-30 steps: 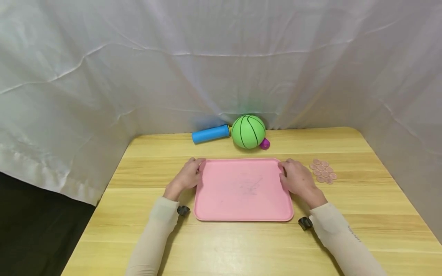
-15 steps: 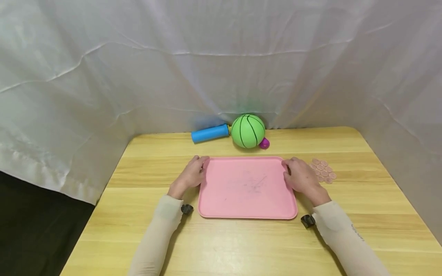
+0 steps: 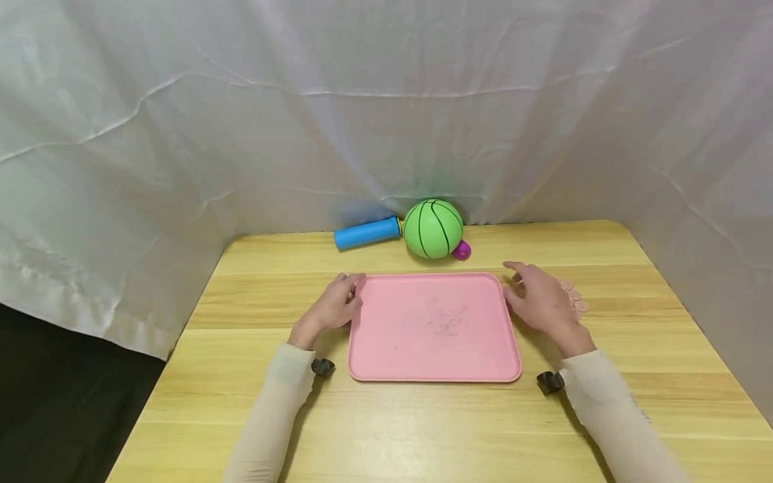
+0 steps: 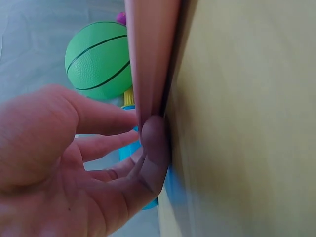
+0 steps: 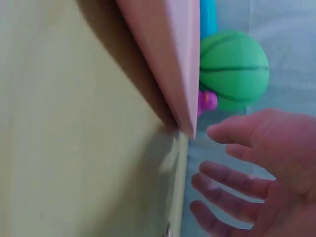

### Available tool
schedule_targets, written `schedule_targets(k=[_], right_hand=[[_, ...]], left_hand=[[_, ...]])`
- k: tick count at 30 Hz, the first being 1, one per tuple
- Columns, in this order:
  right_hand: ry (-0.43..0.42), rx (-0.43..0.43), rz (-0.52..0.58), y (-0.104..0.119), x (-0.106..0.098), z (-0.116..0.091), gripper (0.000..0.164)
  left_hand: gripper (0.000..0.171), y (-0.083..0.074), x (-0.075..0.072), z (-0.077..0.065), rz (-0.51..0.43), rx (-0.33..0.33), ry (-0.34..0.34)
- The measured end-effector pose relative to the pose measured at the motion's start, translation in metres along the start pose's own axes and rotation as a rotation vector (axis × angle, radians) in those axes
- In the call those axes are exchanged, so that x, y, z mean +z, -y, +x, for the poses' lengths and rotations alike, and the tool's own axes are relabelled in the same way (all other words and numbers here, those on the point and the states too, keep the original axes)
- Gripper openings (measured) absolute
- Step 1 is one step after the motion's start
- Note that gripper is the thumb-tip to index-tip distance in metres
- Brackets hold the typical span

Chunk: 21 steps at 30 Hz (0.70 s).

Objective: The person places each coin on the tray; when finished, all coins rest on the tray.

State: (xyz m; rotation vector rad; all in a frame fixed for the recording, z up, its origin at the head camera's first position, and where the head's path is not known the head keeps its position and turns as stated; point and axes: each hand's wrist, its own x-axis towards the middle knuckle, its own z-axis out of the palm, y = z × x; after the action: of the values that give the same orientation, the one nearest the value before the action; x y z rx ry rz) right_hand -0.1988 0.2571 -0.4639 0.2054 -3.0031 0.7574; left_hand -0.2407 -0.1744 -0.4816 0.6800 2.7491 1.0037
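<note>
A pink rectangular tray (image 3: 431, 329) lies flat on the wooden table, with thin scuff marks on its surface. My left hand (image 3: 332, 305) grips the tray's left rim near the far corner, and the left wrist view has its fingers curled at that edge. Just off the tray's right side, my right hand (image 3: 543, 302) is relaxed, with its fingers apart and holding nothing; the right wrist view shows a small gap between hand and tray. Partly hidden behind the right hand is a cluster of small, flat, pinkish discs (image 3: 575, 296).
Behind the tray, a green ball (image 3: 432, 229) with black lines sits between a blue cylinder (image 3: 367, 233) with a yellow end and a small purple object (image 3: 461, 250). A grey-white cloth (image 3: 386, 147) hangs along the table's back and sides.
First the tray slid slightly right and away, with both hands on it. Since then my right hand has let go and moved right, towards the discs. The left hand stays at the rim.
</note>
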Motion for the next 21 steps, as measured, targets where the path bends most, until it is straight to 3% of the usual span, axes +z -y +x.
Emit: schedule_targets(k=[8,21], right_hand=[[-0.049,0.034,0.002,-0.03,-0.023,0.007,0.054],[0.007,0.117,-0.006,-0.067,-0.034,0.014,0.053]], left_hand=[[0.054,-0.003,-0.003,-0.001,0.016,-0.041,0.019],[0.055,0.0,-0.004,0.0,-0.006,-0.08,0.037]])
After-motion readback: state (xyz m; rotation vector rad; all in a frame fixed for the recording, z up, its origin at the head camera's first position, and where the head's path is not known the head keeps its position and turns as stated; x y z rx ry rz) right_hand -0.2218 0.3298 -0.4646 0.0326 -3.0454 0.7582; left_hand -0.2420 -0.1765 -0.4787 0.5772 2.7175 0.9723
